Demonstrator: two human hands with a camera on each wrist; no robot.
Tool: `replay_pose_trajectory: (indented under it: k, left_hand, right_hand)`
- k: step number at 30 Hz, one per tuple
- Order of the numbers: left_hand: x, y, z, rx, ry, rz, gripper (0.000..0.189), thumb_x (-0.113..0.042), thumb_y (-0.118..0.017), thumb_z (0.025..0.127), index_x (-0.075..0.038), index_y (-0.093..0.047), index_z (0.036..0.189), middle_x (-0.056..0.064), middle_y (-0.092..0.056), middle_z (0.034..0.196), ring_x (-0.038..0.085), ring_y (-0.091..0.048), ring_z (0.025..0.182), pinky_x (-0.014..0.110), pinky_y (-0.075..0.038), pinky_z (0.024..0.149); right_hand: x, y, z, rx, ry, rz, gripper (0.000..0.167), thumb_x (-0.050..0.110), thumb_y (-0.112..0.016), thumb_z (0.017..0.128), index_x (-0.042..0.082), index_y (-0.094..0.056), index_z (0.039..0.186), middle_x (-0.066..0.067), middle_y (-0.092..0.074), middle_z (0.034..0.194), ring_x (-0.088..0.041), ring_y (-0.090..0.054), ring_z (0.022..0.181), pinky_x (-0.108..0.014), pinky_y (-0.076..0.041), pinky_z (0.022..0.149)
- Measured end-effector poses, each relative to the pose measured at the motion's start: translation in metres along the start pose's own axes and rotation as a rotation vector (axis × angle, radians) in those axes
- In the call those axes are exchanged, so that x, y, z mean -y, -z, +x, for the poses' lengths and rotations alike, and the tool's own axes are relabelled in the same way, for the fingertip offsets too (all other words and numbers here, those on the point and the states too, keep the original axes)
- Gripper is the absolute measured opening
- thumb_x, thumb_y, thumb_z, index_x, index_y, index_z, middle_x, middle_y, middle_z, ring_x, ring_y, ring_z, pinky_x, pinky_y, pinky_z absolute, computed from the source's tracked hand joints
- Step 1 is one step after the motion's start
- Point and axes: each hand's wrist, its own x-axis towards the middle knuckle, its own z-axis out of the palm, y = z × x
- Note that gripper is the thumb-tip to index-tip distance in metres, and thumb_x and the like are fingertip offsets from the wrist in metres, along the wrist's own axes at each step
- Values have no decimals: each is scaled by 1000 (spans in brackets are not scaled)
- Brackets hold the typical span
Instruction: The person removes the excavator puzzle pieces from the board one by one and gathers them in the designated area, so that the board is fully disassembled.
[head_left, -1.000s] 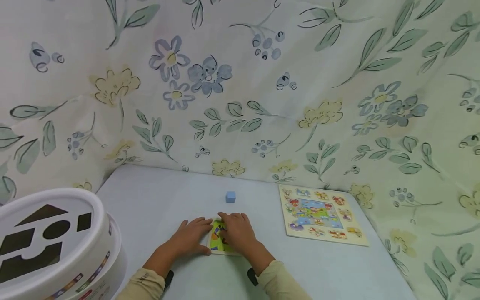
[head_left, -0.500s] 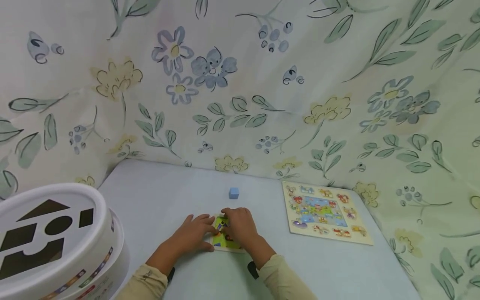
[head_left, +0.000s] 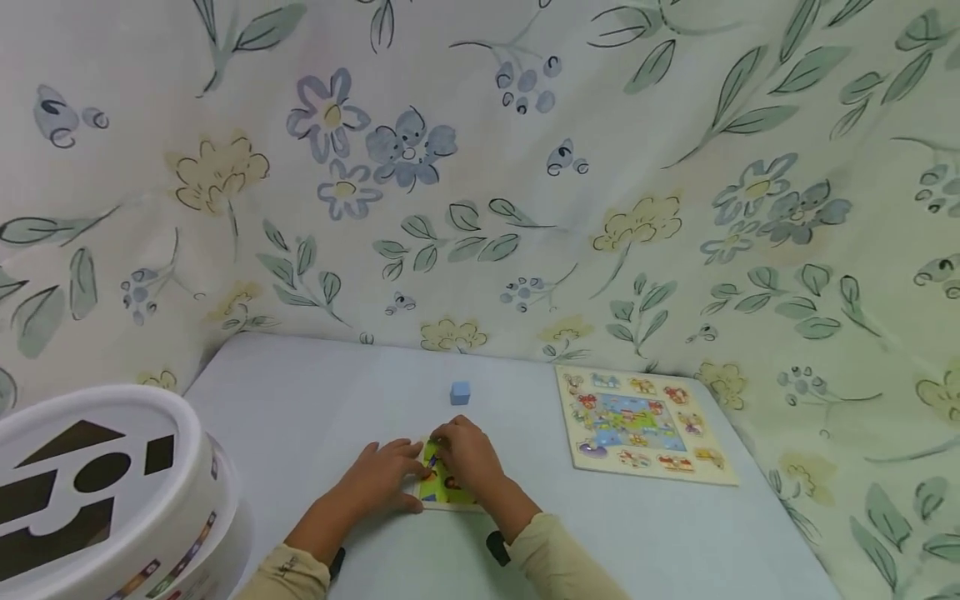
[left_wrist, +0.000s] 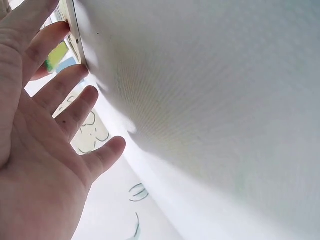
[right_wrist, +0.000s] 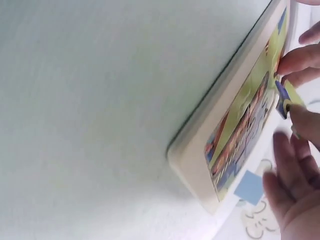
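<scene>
Right hand (head_left: 471, 457) has risen slightly, pinching a puzzle piece (right_wrist: 283, 98); spread-fingered left hand (head_left: 381, 478) touches the wooden board (right_wrist: 196, 172); blue cube (head_left: 461, 393) beyond.

The sleeved left arm (head_left: 322, 529) and right arm (head_left: 517, 512) rise from the bottom edge of the head view. At lower centre-left, the left hand (head_left: 381, 479) has its fingers loosely spread; right beside it, at lower centre, the right hand (head_left: 471, 457) bends its thumb and fingers into a pinch.
</scene>
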Motion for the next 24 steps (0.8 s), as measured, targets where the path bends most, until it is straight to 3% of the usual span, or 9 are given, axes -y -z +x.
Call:
replay_pose_trajectory:
  k: [5,9,11,16,24]
  left_hand:
    - [-2,-1,-3,-10,38,-22,41,-36,-85,71,-20,-75,108,9,-56,140,33,-44,135,69,-29,104]
    - [-3,-1,1,-4,26,-34,41,-35,-85,71,-21,-75,109,9,-55,141,33,-43,135,68,-28,105]
    - [-3,-2,1,1,26,-42,41,-35,-84,72,-21,-75,109,9,-54,142,34,-42,136,68,-28,105]
    - [-2,2,1,6,31,-38,42,-33,-84,73,-19,-74,111,10,-52,143,34,-40,137,68,-26,107]
    - [-2,-1,0,16,39,-59,42,-32,-84,73,-19,-74,112,11,-51,144,34,-40,138,68,-25,107]
  right_hand:
    - [-9,8,1,0,-17,227,18,7,-65,92,11,-72,108,3,-68,102,-11,-62,96,-30,-54,85]
    - [-42,25,-1,-63,-126,380,15,8,-65,92,9,-72,106,-3,-70,103,-16,-65,92,-30,-55,77]
    - [-61,31,-3,-52,-177,430,14,8,-65,92,7,-72,104,-6,-70,102,-17,-66,89,-30,-55,72]
    - [-92,39,-11,46,-245,447,15,12,-66,91,7,-74,104,-5,-70,99,-15,-64,85,-29,-54,69]
    - [-102,37,-18,118,-274,398,16,10,-68,90,7,-74,104,-4,-71,100,-15,-62,89,-33,-53,76]
